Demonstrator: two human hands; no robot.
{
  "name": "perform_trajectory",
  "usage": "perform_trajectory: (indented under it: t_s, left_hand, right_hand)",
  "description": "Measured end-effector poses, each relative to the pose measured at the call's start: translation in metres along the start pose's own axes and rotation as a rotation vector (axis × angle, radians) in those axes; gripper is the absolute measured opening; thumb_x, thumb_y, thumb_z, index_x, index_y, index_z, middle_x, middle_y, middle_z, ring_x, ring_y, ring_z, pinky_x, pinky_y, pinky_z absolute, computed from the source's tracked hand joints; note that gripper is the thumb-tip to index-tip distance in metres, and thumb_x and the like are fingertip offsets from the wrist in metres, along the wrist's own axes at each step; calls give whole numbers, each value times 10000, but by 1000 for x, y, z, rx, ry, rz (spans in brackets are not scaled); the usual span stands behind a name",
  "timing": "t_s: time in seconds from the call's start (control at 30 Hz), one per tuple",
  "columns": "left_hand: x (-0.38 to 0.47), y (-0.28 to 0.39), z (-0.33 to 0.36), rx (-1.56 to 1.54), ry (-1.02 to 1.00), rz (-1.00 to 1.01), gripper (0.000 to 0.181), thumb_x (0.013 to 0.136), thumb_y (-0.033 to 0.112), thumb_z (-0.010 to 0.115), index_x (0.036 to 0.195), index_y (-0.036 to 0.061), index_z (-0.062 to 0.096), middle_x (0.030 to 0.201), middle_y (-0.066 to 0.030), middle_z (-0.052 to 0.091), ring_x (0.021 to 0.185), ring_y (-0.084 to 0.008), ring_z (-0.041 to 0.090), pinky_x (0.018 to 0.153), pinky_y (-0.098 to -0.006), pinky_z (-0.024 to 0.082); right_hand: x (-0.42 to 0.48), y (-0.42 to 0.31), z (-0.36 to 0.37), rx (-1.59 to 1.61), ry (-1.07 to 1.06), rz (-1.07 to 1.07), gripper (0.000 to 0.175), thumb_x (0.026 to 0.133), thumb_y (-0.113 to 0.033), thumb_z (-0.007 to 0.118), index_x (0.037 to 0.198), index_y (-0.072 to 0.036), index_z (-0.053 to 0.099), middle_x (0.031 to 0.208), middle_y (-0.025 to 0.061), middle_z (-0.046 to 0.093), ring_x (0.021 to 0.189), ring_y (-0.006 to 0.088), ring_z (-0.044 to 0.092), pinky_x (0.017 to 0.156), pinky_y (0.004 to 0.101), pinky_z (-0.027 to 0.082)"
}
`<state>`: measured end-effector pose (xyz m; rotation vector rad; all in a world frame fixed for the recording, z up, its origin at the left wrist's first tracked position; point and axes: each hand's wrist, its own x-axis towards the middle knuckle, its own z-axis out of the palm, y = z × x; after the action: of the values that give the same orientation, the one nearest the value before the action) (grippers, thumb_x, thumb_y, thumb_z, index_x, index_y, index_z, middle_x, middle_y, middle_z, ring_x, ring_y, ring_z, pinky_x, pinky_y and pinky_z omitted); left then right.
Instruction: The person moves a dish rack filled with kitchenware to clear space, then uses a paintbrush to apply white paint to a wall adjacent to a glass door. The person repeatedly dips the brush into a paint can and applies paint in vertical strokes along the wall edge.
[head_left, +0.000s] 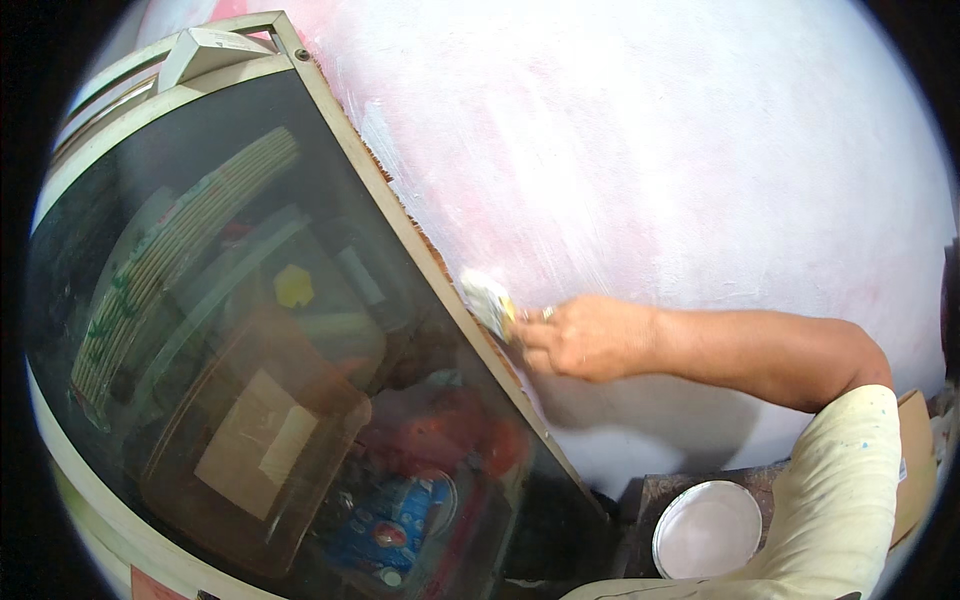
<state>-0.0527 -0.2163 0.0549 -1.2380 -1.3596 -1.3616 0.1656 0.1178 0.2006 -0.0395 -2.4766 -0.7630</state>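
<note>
My right hand (592, 337) grips a paintbrush (491, 304) whose bristles are white with paint. The bristles lie at the wall (660, 187), right beside the cabinet's edge strip (420, 247). White strokes cover the wall unevenly, and pink shows through in places. Below my forearm, a round tub of pale paint (709, 529) stands on a dark wooden surface (660, 491). My left hand is out of view.
A glass-fronted cabinet (315, 97) fills the left, with a blue packet (382, 525) and other goods behind the pane. On its top frame rests a white box (217, 52). Brown cardboard (915, 457) stands behind my sleeve.
</note>
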Motion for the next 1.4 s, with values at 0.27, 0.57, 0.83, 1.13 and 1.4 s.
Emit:
perform_trajectory:
  t_s: [0.27, 0.57, 0.83, 1.13, 1.4]
  left_hand:
    - [-3, -6, 1, 23, 20, 37, 214, 914, 59, 645, 1098, 102, 544, 1332, -172, 463, 1223, -319, 482, 1151, -511, 272]
    - [-17, -23, -4, 163, 22, 221, 198, 918, 36, 630, 1093, 87, 550, 1263, -153, 507, 1174, -306, 504, 1157, -511, 270]
    - [-9, 10, 6, 78, 90, -147, 130, 935, 58, 617, 984, 27, 501, 1158, -140, 516, 1171, -354, 502, 1083, -519, 317]
    - [1, -7, 5, 40, 35, 14, 181, 911, 59, 643, 995, 47, 483, 1172, -169, 493, 1145, -370, 500, 1040, -517, 329]
    - [2, -9, 4, 11, 16, 39, 230, 890, 60, 666, 1005, 64, 467, 1184, -195, 473, 1122, -385, 497, 1001, -514, 340]
  right_hand:
    - [10, 13, -62, 578, 252, 355, 181, 751, -34, 660, 921, 18, 696, 827, 202, 694, 767, 360, 680, 678, 415, 537]
    - [30, 73, -137, 560, 554, 727, 86, 773, -78, 681, 822, -8, 691, 712, 67, 663, 638, 134, 642, 563, 258, 548]
    - [137, 120, -122, 520, 1219, 674, 161, 761, -110, 619, 827, 9, 707, 694, 149, 685, 653, 249, 663, 678, 359, 537]
    - [110, 74, -4, 408, 923, 609, 217, 782, -215, 691, 800, -3, 648, 739, 233, 647, 704, 427, 638, 648, 445, 512]
    - [26, -5, 57, 630, 174, 809, 153, 760, -139, 672, 795, 5, 638, 730, 259, 632, 730, 440, 642, 681, 488, 513]
